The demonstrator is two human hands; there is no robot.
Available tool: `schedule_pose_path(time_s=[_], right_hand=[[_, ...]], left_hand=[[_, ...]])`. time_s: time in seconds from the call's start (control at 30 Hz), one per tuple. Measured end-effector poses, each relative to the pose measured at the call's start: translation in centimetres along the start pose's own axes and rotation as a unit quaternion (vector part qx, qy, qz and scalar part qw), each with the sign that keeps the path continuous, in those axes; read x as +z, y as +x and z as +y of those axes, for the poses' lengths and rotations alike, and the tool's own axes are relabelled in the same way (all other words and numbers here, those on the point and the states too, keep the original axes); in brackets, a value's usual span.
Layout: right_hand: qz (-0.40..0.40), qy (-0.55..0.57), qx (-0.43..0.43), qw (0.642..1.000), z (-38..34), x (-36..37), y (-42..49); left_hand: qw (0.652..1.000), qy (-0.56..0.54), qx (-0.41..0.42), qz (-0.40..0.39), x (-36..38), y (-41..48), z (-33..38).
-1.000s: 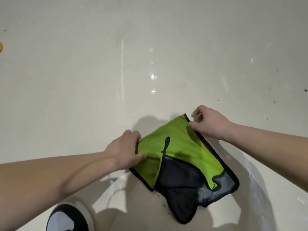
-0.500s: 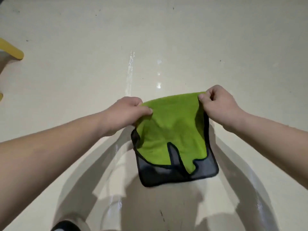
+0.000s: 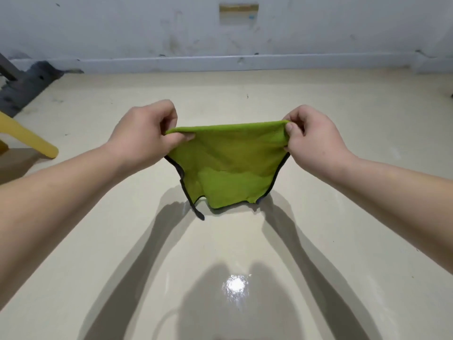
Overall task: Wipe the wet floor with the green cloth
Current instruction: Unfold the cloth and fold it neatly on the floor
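The green cloth (image 3: 228,165), edged in dark trim, hangs stretched between both hands above the cream floor (image 3: 318,229). My left hand (image 3: 144,133) pinches its top left corner between thumb and curled fingers. My right hand (image 3: 316,141) pinches the top right corner the same way. The cloth's lower edge dangles free, folded over itself, with a dark strip hanging at the lower left. A glossy wet sheen with a bright reflection (image 3: 235,288) shows on the floor below the cloth.
A grey-white wall (image 3: 220,33) with a baseboard runs across the far side. A yellow leg (image 3: 29,138) slants in at the left edge, with a dark metal piece (image 3: 22,87) behind it. A small plate (image 3: 239,13) sits on the wall.
Both hands have lifted the cloth off the floor and pulled its top edge taut; my view has tilted up, so the wall now shows.
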State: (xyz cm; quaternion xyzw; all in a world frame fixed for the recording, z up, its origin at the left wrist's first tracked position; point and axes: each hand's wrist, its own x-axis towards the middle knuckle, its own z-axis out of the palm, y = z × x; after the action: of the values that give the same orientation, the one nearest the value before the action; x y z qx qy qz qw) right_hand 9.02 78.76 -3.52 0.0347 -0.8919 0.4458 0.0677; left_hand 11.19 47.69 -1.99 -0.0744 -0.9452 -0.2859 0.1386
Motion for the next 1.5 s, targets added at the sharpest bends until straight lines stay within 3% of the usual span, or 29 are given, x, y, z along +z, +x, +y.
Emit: schedule_pose_path(time_s=[0.1,0.2,0.33,0.43,0.53,0.63,0.73,0.83,0.93,1.03,1.13,1.3,1.4,1.5], right_hand=[[-0.073,-0.058,0.004,0.996,0.1,0.2,-0.4],[-0.183,-0.045,0.066,0.98,1.6,0.8,-2.3],[-0.38,-0.056,0.116,0.916,4.3,2.1,-7.0],[-0.48,-0.048,0.175,0.858,5.5,2.5,-8.9],[-0.535,-0.048,0.212,0.816,5.8,2.3,-8.9],[-0.524,-0.051,0.25,0.813,6.2,2.7,-9.1],[-0.44,-0.061,0.274,0.853,7.5,4.3,-9.5],[-0.314,-0.038,0.299,0.9,9.0,6.7,-9.9],[-0.215,0.006,0.336,0.917,11.2,9.6,-10.9],[-0.206,-0.041,0.343,0.915,12.6,11.9,-12.0],[-0.172,-0.068,0.371,0.91,13.1,12.9,-12.2],[-0.181,-0.039,0.439,0.879,13.1,12.6,-12.4],[-0.215,-0.121,0.37,0.896,12.4,12.1,-13.2],[-0.179,-0.135,0.265,0.938,12.2,11.7,-14.5]], left_hand=[[0.997,0.019,-0.024,-0.076,-0.1,-1.5,-1.5],[0.97,0.047,-0.064,-0.23,0.8,-4.8,-3.5],[0.895,0.066,-0.081,-0.434,3.3,-10.9,-4.5],[0.846,0.022,-0.13,-0.516,3.7,-12.6,-4.1],[0.799,0.005,-0.175,-0.575,3.1,-12.0,-3.2],[0.769,-0.012,-0.211,-0.603,3.3,-12.0,-3.1],[0.792,-0.071,-0.253,-0.552,5.1,-12.3,-4.4],[0.843,-0.116,-0.319,-0.418,8.2,-13.3,-6.7],[0.885,-0.079,-0.356,-0.29,11.0,-15.3,-8.7],[0.892,-0.029,-0.384,-0.238,12.7,-17.7,-9.2],[0.881,-0.044,-0.433,-0.184,13.4,-19.5,-8.6],[0.897,-0.115,-0.419,-0.088,13.7,-20.0,-8.6],[0.891,-0.19,-0.411,-0.04,13.4,-19.9,-8.2],[0.906,-0.182,-0.379,-0.041,13.6,-21.1,-7.7]])
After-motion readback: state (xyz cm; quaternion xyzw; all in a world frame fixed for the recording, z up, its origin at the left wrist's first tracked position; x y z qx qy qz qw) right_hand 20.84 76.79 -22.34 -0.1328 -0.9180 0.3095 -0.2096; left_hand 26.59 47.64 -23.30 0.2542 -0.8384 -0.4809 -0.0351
